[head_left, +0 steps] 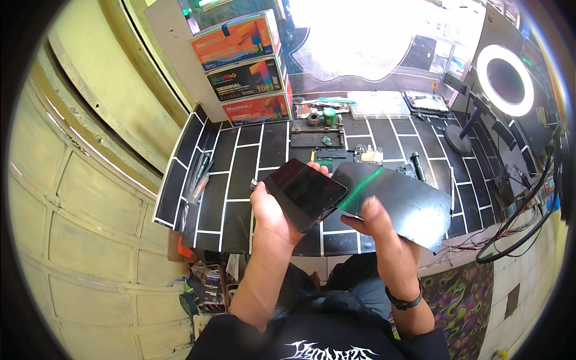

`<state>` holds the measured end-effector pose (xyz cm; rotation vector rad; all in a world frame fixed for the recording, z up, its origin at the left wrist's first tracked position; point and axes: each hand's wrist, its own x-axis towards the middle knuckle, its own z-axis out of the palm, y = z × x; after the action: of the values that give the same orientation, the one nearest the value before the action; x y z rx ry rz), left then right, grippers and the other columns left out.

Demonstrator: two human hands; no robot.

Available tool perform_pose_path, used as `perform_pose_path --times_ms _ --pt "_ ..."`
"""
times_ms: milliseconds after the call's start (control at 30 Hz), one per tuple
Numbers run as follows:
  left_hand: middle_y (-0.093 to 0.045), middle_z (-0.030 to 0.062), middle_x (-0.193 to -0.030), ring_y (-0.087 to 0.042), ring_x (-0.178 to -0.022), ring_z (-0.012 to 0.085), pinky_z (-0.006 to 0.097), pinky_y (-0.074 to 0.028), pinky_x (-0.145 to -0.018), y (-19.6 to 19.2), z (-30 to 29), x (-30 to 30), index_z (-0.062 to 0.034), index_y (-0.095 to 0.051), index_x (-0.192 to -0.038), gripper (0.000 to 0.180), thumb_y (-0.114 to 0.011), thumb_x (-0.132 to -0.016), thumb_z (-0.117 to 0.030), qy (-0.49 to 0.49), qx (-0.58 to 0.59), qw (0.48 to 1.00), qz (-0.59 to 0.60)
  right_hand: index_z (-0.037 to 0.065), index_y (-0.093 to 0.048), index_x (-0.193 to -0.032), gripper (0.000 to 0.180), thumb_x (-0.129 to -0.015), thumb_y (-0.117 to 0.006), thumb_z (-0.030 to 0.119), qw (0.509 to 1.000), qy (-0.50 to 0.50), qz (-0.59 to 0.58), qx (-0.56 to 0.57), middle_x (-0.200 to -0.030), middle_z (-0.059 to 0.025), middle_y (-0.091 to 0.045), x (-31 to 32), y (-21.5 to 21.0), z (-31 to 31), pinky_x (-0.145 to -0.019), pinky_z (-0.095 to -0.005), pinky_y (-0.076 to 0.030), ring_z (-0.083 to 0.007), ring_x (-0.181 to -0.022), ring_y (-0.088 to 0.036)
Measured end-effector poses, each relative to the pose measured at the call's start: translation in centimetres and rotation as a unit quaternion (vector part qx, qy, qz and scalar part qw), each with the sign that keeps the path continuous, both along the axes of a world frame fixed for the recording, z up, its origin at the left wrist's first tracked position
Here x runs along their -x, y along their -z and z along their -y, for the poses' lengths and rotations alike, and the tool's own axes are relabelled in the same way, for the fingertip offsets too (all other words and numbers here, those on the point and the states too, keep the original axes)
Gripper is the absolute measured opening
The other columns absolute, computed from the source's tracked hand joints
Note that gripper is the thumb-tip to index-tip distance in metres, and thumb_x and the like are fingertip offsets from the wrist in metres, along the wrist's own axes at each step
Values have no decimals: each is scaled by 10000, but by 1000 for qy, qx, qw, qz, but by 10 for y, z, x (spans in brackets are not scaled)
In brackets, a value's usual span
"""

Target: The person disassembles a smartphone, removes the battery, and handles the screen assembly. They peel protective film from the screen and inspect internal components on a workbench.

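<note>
Black phone in left hand, shiny sheet in right hand

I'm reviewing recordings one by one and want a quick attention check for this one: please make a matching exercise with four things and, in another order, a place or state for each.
Things:
1. Dark phone
2. Flat shiny sheet
3. Ring light
4. Stacked boxes

Places and states:
A. Lit white, on the right side
B. In the right hand, crossed by a green streak
C. At the back left of the black table
D. In the left hand

Right pairs: 1-D, 2-B, 3-A, 4-C
</note>
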<state>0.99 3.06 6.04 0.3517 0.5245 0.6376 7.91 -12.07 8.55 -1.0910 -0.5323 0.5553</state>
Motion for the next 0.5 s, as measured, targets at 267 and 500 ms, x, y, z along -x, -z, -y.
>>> perform_pose_path --times_ms 267,500 --pt "-614 282 -1215 -588 -1166 410 531 -464 -1047 -6 -15 1 110 -493 -1318 768 -20 -1008 -410 36 7 999 2 -30 -651 -1047 545 -753 -865 375 827 112 543 95 -847 -117 -680 -6 12 65 -710 -340 -538 -228 -756 -673" --pt "-636 281 -1161 -612 -1112 403 530 -483 -1018 -10 -17 -4 107 -531 -1275 820 -6 -1003 -460 47 -12 999 -16 251 -644 -1083 497 -662 -885 358 628 205 745 92 -1159 2 -636 -56 -21 63 -1098 -622 -340 -284 -1160 -547"
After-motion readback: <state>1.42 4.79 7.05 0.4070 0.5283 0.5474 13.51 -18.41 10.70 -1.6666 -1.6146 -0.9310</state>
